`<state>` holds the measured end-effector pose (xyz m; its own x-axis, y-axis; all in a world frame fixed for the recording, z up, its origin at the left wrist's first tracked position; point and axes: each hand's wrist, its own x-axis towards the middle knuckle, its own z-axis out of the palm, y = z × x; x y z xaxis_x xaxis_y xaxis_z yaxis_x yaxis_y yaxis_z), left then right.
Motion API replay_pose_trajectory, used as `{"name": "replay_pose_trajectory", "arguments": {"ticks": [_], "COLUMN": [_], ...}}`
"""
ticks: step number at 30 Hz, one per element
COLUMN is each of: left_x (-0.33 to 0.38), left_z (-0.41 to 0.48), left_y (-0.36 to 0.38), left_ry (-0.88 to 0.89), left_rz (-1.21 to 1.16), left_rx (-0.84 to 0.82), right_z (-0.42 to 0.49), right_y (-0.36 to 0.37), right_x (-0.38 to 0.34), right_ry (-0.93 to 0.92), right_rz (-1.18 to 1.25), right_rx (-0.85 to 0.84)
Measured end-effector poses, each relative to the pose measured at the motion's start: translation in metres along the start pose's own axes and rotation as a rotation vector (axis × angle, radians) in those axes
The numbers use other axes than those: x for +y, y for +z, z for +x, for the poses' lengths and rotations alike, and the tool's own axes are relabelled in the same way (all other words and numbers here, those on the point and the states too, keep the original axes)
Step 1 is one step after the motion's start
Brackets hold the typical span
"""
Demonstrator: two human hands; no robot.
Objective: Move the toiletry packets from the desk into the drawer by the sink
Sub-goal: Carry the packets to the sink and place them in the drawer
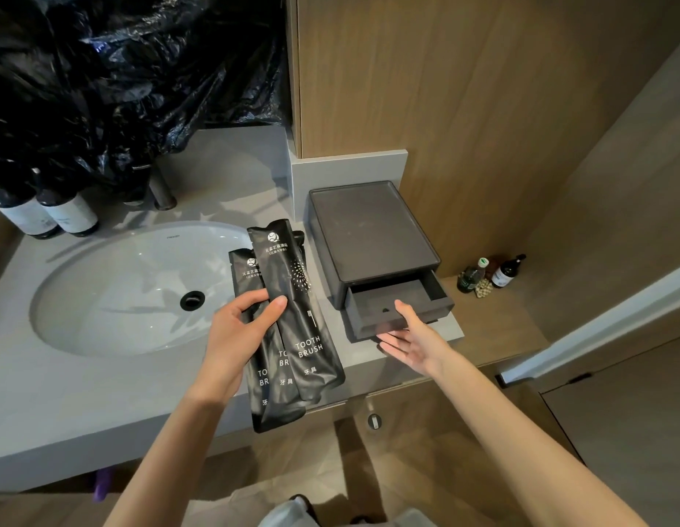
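So right now my left hand is holding a fanned bunch of long, glossy black foil toothbrush packets. My thumb is across the front and my fingers are curled behind. I count three, though the back ones overlap, so don't quote me. They're in the air over the grey stone countertop, between the white oval sink and the dark grey plastic organiser box.

The box's little matte grey drawer is only partly pulled out, and nothing's in the part I can see. My right hand is empty, palm up and fingers loose, just at the drawer's front lip. I can't tell if it's actually touching.

The thing that matters is that the drawer is off to the right of the packets, and their long axis points away from me, roughly the direction the drawer slides. The gap looks short for packets that long. My guess is the right hand, being nearer, should pull the drawer further out. Then the left can swing the bunch across and lay it in flat.
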<state>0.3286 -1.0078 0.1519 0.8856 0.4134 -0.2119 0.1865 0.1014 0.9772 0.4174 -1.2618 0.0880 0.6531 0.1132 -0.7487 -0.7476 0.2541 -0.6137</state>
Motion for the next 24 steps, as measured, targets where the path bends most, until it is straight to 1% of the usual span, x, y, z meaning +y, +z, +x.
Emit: {"name": "replay_pose_trajectory", "arguments": {"ticks": [3, 7, 14, 19, 24], "left_x": [-0.004, -0.01, -0.015, -0.024, -0.03], "left_z": [-0.005, -0.015, -0.033, -0.036, -0.04], "left_y": [0.009, 0.024, 0.044, 0.045, 0.05], "left_ry": [-0.009, -0.029, -0.004, -0.019, -0.041], "left_rz": [0.023, 0.035, 0.093, 0.089, 0.106], "left_rx": [0.018, -0.007, -0.018, -0.018, 0.013], "right_z": [-0.011, -0.021, -0.043, -0.058, -0.068], "right_y": [-0.012, -0.021, -0.043, -0.06, -0.072], "right_x": [0.005, 0.015, 0.03, 0.045, 0.05], "right_ry": [0.023, 0.037, 0.06, 0.112, 0.115], "right_rz": [-0.023, -0.017, 0.015, 0.012, 0.006], "right_rx": [-0.002, 0.006, -0.004, -0.002, -0.014]}}
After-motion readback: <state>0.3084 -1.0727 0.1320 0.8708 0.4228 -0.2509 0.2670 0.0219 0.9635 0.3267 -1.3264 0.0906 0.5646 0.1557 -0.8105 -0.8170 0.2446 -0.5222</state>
